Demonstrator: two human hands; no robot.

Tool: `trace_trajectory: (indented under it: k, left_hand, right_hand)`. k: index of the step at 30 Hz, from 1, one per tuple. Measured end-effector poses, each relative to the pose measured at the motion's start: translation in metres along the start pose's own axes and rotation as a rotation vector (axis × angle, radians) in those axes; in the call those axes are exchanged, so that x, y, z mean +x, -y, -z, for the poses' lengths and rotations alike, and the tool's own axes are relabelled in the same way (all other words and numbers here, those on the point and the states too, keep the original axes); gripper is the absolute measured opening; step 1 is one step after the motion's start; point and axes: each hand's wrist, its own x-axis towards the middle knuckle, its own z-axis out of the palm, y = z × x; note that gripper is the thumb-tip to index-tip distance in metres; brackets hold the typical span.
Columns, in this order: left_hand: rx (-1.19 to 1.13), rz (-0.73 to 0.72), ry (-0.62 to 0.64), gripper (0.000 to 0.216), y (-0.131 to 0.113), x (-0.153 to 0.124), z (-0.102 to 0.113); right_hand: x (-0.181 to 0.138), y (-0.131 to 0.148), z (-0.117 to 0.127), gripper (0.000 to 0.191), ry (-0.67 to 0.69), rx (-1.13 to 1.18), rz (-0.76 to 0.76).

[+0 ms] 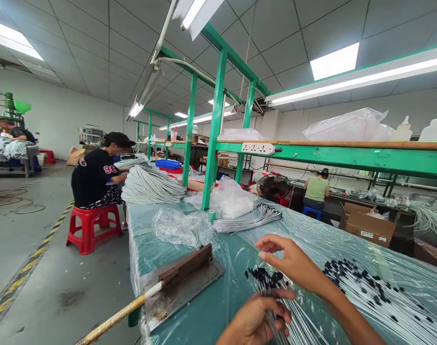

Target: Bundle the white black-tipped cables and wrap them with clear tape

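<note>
A bundle of thin white cables with black ends (265, 279) is gripped in my left hand (258, 314), its fingers curled round the cables just below the black ends. My right hand (289, 261) hovers just above those ends with thumb and fingers apart, holding nothing. To the right, a larger spread of white cables with black tips (383, 297) lies on the plastic-covered table (218, 316). The lower part of the gripped bundle runs out of the bottom of the view.
Left of my hands lies a metal plate with a rusty blade (187, 263) and a long handle (121, 316). Farther back are crumpled clear plastic (182, 226), another cable bundle (249, 221), a green post (215, 134) and a seated person (96, 175) beside a pile of cables (149, 186).
</note>
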Motion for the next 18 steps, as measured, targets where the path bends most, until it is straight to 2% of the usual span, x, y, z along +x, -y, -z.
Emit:
trace_trajectory:
  k: [2,4,8,14,18]
  left_hand:
    - [-0.062,-0.024,0.007,0.040,0.001,0.001,0.001]
    - [-0.102,-0.044,-0.011,0.031,0.002,0.002,0.001]
    - [-0.088,-0.061,-0.059,0.014,0.004,0.003,-0.001]
    - [-0.068,-0.026,-0.051,0.017,0.002,-0.001,-0.001]
    - [-0.047,-0.054,-0.063,0.016,0.001,-0.002,-0.003]
  right_hand:
    - [-0.007,-0.006,0.002,0.009,-0.018,0.011,-0.026]
    - [-0.016,-0.012,0.000,0.005,0.023,0.034,-0.062]
    - [-0.032,-0.023,-0.014,0.011,0.024,0.007,-0.097]
    - [-0.034,-0.028,-0.024,0.010,-0.039,0.009,-0.107]
    - [-0.033,-0.028,-0.024,0.007,-0.070,-0.001,-0.081]
